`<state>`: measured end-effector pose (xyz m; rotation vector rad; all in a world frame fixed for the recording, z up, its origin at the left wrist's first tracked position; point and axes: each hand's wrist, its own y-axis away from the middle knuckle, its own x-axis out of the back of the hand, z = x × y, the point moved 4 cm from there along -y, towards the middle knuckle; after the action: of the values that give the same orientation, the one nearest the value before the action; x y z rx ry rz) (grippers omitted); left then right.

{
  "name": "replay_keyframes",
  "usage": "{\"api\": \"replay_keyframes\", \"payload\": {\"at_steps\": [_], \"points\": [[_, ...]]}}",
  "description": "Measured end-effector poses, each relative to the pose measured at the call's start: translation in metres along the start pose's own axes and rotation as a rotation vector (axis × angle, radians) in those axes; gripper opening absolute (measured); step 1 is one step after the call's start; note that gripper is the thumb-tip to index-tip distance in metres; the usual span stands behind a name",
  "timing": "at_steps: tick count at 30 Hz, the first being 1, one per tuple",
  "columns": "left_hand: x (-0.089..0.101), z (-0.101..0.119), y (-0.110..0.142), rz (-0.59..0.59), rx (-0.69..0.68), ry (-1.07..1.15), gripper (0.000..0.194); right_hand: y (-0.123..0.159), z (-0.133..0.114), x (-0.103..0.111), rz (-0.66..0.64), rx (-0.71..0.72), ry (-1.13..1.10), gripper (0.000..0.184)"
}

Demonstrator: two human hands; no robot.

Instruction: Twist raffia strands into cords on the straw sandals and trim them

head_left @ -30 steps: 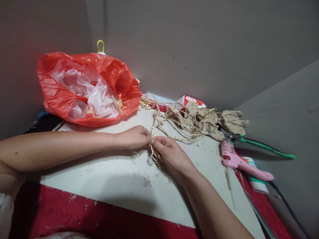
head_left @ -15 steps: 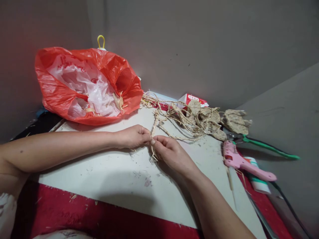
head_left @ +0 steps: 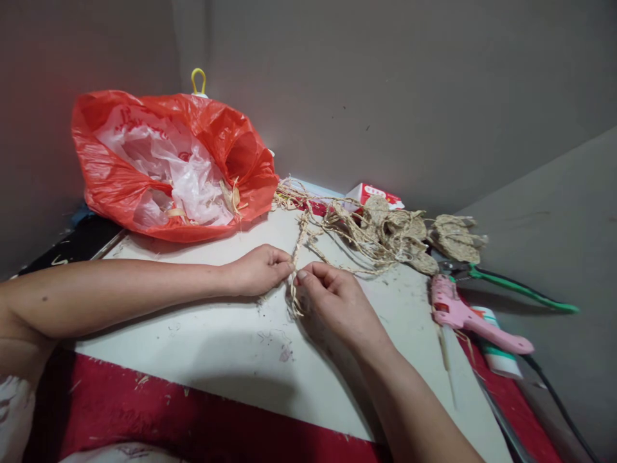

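My left hand [head_left: 264,270] pinches a braided straw cord [head_left: 299,236] between thumb and fingertips. The cord runs up from the pinch towards the pile behind, and its frayed lower end [head_left: 295,305] hangs just below my fingers. Close at the cord's right side is my right hand [head_left: 332,297], thumb pressed against the curled fingers. Whether a thin strand sits in that pinch is too small to see. Behind both hands lie tangled straw cords [head_left: 337,222] with woven straw pieces [head_left: 405,228] among them.
A red plastic bag [head_left: 113,193] with white plastic and straw scraps stands back left. To the right are green-handled pliers [head_left: 520,289], a pink glue gun [head_left: 475,318] with a glue stick, and a white-green tube [head_left: 501,360]. A red-white box [head_left: 373,194] sits against the wall.
My right hand has shifted slightly right, its thumb now a little apart from the cord. The cord's lower end hangs more visibly. My left hand keeps its pinch.
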<state>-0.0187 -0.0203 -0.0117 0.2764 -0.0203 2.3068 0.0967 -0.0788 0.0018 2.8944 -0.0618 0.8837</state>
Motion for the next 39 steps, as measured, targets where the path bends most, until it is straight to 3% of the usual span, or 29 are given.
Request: {"api": "replay_keyframes", "payload": {"at_steps": [5,14,19,23,25,26,29,30,32,35,39], "points": [[-0.004,0.0,0.0,0.012,0.013,0.099,0.025,0.012,-0.013,-0.005,0.121,0.123,0.233,0.029],[-0.006,0.001,0.007,0.031,0.18,0.316,0.032,0.024,-0.021,-0.023,0.141,0.178,0.839,0.023],[-0.006,0.0,0.007,0.009,0.268,0.363,0.024,0.031,-0.028,-0.036,0.074,0.25,0.905,0.019],[-0.006,-0.002,0.007,-0.01,0.274,0.378,0.023,0.047,-0.041,-0.042,-0.234,0.318,0.738,0.021],[-0.006,-0.002,0.007,-0.027,0.269,0.405,0.024,0.05,-0.046,-0.029,-0.264,0.316,0.559,0.03],[-0.006,-0.002,0.007,-0.029,0.267,0.412,0.023,0.048,-0.048,-0.017,-0.185,0.301,0.466,0.034],[-0.005,-0.001,0.009,-0.026,0.26,0.405,0.023,0.033,-0.039,0.03,0.276,0.188,0.288,0.032],[-0.005,-0.001,0.009,-0.025,0.255,0.399,0.022,0.026,-0.032,0.038,0.324,0.141,0.247,0.028],[-0.005,-0.001,0.009,-0.028,0.235,0.398,0.022,0.011,-0.015,0.039,0.228,0.02,0.062,0.031],[-0.006,-0.001,0.008,-0.04,0.189,0.409,0.023,-0.001,0.002,0.018,-0.009,-0.115,-0.232,0.042],[-0.008,0.001,0.007,-0.066,0.161,0.416,0.025,0.001,0.002,-0.008,-0.282,-0.157,-0.469,0.025]]}}
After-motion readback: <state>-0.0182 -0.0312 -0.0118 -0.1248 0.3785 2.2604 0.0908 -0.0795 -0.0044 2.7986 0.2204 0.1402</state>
